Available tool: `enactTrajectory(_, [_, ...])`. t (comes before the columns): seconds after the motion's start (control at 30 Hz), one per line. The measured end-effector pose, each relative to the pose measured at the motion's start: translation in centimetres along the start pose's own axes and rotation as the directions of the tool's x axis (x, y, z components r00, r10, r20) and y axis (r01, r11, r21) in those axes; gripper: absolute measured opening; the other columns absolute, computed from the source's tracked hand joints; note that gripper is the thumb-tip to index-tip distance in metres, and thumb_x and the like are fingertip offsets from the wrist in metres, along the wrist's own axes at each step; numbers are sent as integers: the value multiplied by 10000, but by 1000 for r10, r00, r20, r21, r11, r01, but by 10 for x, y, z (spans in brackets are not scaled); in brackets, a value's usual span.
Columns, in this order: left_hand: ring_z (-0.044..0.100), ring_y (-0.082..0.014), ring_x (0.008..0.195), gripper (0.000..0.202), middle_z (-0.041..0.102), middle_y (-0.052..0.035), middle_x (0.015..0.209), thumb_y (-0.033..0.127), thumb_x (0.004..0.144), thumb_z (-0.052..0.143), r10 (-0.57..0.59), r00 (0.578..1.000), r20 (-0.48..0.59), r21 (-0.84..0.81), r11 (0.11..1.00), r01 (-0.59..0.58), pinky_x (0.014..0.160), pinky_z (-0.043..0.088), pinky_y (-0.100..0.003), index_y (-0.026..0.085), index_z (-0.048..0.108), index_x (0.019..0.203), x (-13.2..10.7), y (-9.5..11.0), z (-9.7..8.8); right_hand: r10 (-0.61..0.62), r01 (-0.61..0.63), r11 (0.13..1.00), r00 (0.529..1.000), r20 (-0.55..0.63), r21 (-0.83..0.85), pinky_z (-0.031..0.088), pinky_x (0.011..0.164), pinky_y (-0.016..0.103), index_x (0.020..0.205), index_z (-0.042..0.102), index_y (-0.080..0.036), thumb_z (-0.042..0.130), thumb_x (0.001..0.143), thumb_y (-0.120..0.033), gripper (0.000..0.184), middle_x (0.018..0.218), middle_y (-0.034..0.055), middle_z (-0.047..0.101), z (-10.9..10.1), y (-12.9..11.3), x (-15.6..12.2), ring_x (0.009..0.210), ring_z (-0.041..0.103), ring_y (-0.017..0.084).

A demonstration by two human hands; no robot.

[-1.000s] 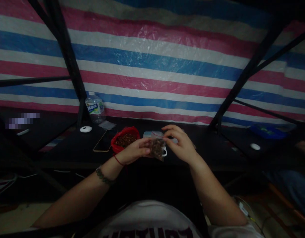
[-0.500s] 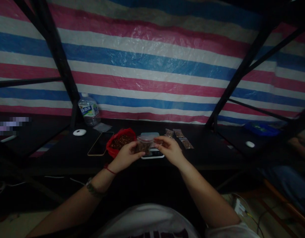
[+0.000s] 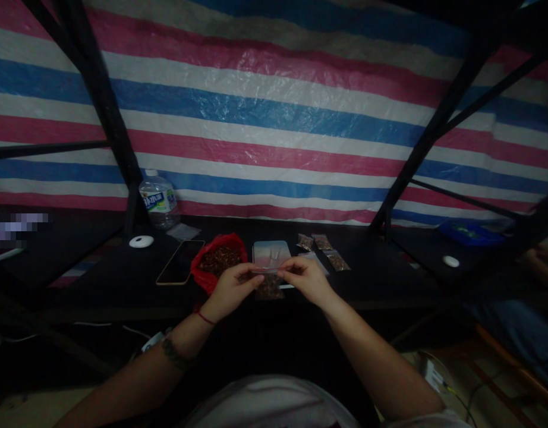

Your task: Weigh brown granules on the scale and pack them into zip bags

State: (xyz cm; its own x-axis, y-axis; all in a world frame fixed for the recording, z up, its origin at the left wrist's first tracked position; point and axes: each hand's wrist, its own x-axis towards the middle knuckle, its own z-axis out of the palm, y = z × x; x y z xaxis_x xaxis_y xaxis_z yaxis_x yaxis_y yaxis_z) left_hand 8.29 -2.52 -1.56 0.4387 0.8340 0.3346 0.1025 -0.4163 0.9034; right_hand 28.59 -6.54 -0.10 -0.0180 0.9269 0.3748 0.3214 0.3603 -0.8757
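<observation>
My left hand (image 3: pixel 232 289) and my right hand (image 3: pixel 306 277) pinch the top edge of a small clear bag (image 3: pixel 268 284) filled with brown bits, holding it between them just above the near edge of the dark table (image 3: pixel 122 279). Behind the bag lies a small scale (image 3: pixel 270 253) with a pale platform. Left of it sits an open red bag (image 3: pixel 217 260) heaped with the same brown bits. Three small filled bags (image 3: pixel 323 246) lie in a group to the right of the scale.
A phone (image 3: pixel 179 269) lies flat left of the red bag, with a white round object (image 3: pixel 141 241) and a water bottle (image 3: pixel 157 200) further left. Black frame bars cross a striped tarp behind. Another white round object (image 3: pixel 450 261) and a blue tray (image 3: pixel 468 233) are at right.
The small bag was held lower right of the red bag, then lifted in front of the scale; now both hands pinch its top edge flat. The view shifted slightly.
</observation>
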Motion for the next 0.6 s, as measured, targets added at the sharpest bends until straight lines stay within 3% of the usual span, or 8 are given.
enactTrajectory(0.27, [649,-174,687,227,721,-48,740,364,729,657,19,985,-170,41,999,-13,646,516,-263,149,712,775,4,0,-4,70,-70,996,997,10,55,426,606,251,717,675,-165,707,704,-341,180,685,11,649,1,3,3,622,554,131])
enactTrajectory(0.6, [674,-190,676,213,738,-51,717,365,707,681,-25,982,-188,65,997,38,652,531,-269,161,733,731,2,6,-6,73,-72,990,997,-4,123,423,614,245,702,638,-177,702,713,-378,211,671,-8,610,5,2,1,626,525,124])
